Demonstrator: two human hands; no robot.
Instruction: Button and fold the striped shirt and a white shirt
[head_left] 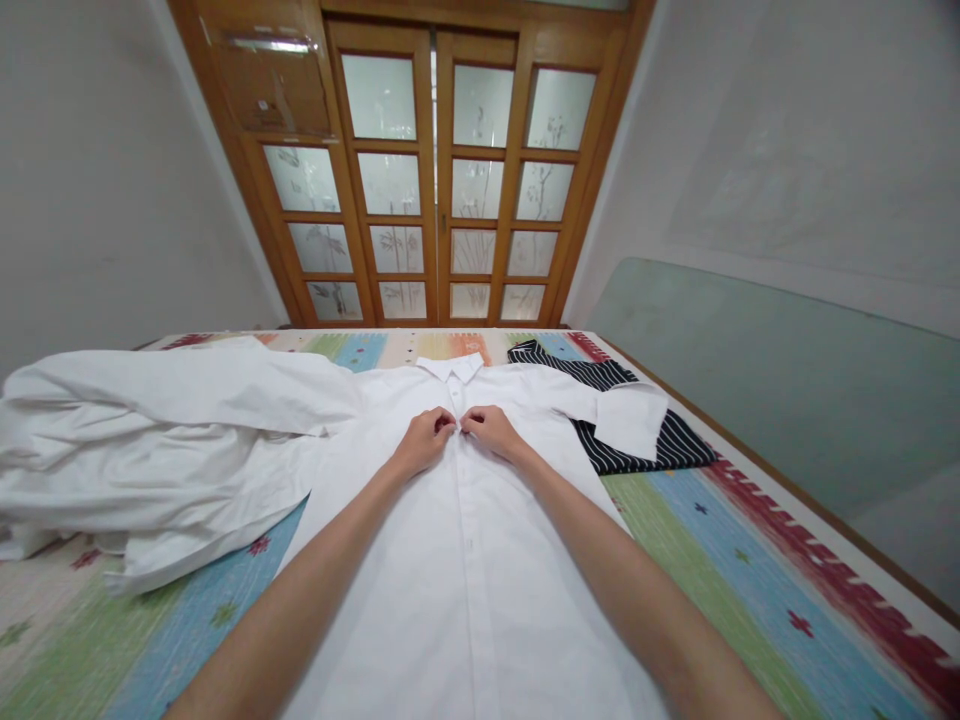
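A white collared shirt (405,590) lies flat and face up, its collar at the far end and its button front running down the middle. My left hand (427,437) pinches the front edge of the shirt a little below the collar. Opposite it, my right hand (491,430) pinches the other side of the same front edge. The fingertips of both hands almost meet at the placket, and any button between them is too small to make out. One short sleeve spreads out to the right.
More white clothing (202,470) lies bunched at the left. A folded black-and-white striped garment (637,450) sits partly under the right sleeve. Beneath everything is a colourful striped cover (697,560). A pale green board (757,370) borders the right side; wooden glazed doors (439,170) stand behind.
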